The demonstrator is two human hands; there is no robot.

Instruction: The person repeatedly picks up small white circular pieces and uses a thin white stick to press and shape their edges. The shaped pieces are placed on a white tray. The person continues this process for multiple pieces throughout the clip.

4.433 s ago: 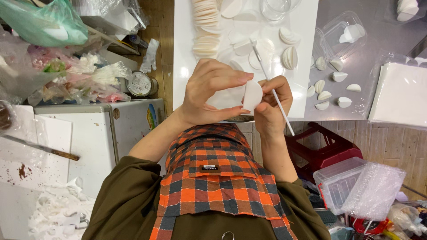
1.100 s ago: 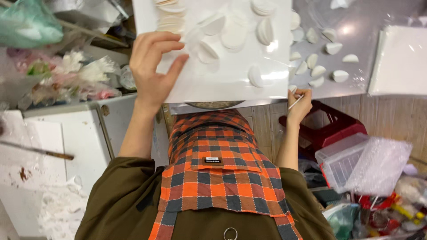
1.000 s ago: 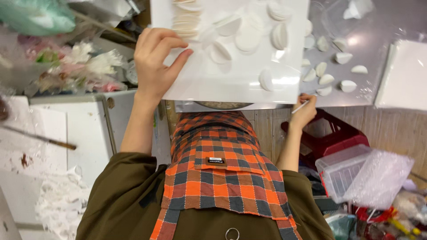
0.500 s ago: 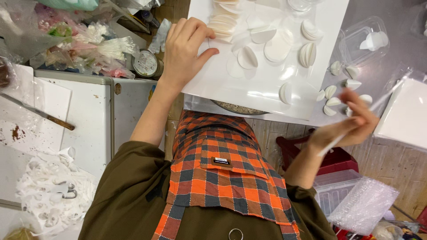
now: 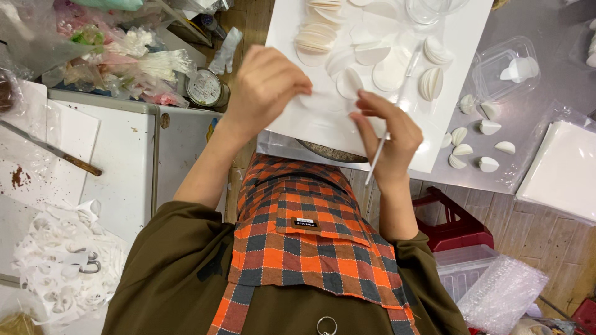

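My left hand [image 5: 267, 87] rests curled on the white board [image 5: 462, 43], its fingertips pinching a flat white paper disc [image 5: 323, 102]. My right hand [image 5: 388, 136] holds a thin white stick [image 5: 397, 99] that runs up across the board. Its forefinger reaches toward a folded white disc [image 5: 351, 82] next to my left fingertips. A stack of round discs [image 5: 316, 37] and a bunch of folded ones [image 5: 431, 84] lie farther up the board.
Folded white pieces [image 5: 478, 149] lie on the metal table beside a clear plastic container [image 5: 506, 68] and a white sheet stack [image 5: 565, 167]. A tin can [image 5: 205, 88], paper scraps with scissors [image 5: 62, 267] and a red stool [image 5: 453, 223] surround me.
My right hand has come back from the lower right to the board with the stick. My left hand has curled its fingers down onto a disc.
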